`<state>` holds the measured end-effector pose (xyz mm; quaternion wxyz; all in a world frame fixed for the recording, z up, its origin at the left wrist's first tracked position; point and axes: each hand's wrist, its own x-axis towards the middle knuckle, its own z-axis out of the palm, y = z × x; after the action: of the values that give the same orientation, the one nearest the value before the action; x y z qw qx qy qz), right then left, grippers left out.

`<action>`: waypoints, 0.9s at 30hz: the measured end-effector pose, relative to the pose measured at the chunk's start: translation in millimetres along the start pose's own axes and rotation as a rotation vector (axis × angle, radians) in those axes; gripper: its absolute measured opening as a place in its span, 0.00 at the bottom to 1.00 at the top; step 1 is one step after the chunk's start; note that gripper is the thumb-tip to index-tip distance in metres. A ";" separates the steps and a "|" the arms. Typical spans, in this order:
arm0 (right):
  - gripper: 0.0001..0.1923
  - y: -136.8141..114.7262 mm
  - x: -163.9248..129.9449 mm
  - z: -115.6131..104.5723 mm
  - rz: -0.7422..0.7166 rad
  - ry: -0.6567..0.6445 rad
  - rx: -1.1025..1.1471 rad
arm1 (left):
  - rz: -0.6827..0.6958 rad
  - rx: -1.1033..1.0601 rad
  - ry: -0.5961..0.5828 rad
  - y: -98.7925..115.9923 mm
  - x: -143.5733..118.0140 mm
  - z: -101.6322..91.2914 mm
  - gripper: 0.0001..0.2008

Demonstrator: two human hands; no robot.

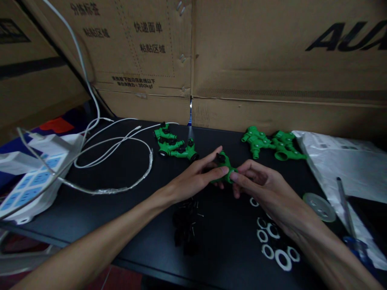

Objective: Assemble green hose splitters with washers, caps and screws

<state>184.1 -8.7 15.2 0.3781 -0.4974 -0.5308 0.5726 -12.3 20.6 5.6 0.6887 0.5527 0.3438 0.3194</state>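
Observation:
A green plastic Y-shaped hose splitter (227, 164) with a black part on its upper arm is held between both hands above the dark table. My left hand (198, 177) grips its left side, thumb lying over the front. On the right side, the fingertips of my right hand (256, 179) pinch its lower end. Part of the splitter is hidden by my fingers. Below my hands lie a heap of small black parts (185, 227) with thin metal pins, and several white ring washers (283, 259) partly behind my right forearm.
Green splitters with black parts (177, 147) lie at the back centre; plain green ones (256, 141) are at the back right. A power strip (33, 181) and white cables stand left. A white plastic bag (335, 161), a clear disc (319, 207) and a screwdriver (347, 209) are right. Cardboard (272, 68) walls the back.

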 end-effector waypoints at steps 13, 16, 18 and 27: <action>0.18 -0.2 -1.7 0.0 -0.019 0.024 -0.057 | -0.019 0.031 -0.019 -2.7 2.0 -2.5 0.39; 0.18 -7.0 -1.4 -8.6 -0.044 0.028 -0.143 | -0.026 -0.032 -0.017 -2.5 3.0 -1.3 0.37; 0.18 -14.5 -1.2 -19.0 -0.080 0.091 -0.226 | -0.034 -0.102 0.012 -1.6 3.5 -0.1 0.35; 0.25 -7.1 -52.1 -76.3 -0.182 0.270 -0.870 | -0.090 -0.163 0.061 0.5 5.7 -0.6 0.25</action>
<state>269.0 -40.1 35.3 0.2486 -0.6314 -0.7092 0.1912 -9.6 25.7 5.4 0.7345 0.4688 0.3619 0.3315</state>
